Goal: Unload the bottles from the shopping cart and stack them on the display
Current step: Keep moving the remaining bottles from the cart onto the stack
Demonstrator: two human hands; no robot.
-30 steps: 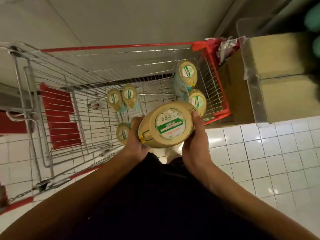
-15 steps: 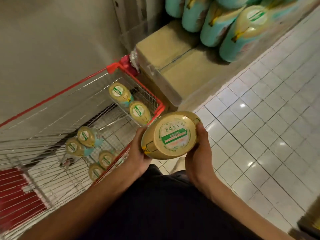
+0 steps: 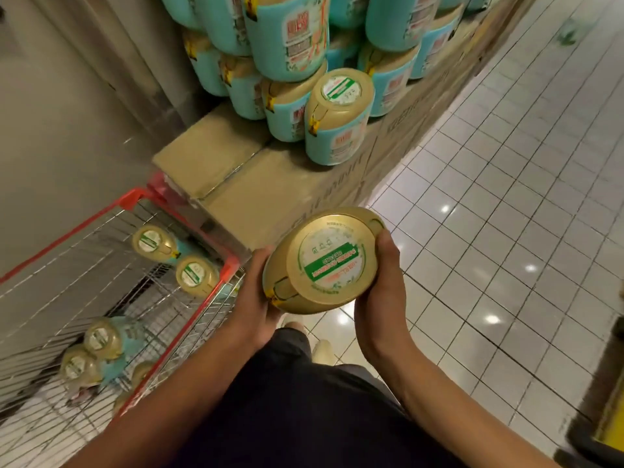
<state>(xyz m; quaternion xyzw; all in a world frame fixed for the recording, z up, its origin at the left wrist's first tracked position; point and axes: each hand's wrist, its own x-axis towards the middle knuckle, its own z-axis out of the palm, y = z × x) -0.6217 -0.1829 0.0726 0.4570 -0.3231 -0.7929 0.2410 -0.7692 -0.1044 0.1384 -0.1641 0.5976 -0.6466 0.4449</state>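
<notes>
Shopping cart [image 3: 67, 238] at left, bottles in cart [image 3: 196, 275] standing inside. Cardboard boxes [image 3: 270, 187] just beyond its far corner, stacked bottles [image 3: 287, 45] on top, front bottle [image 3: 337, 116] at the stack's near edge. Held bottle [image 3: 324, 261] between left hand [image 3: 253, 298] and right hand [image 3: 381, 292], right of the cart. Floor [image 3: 506, 197] at right.

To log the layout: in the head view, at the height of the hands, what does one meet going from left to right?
shopping cart → left hand → held bottle → right hand → tiled floor
</notes>
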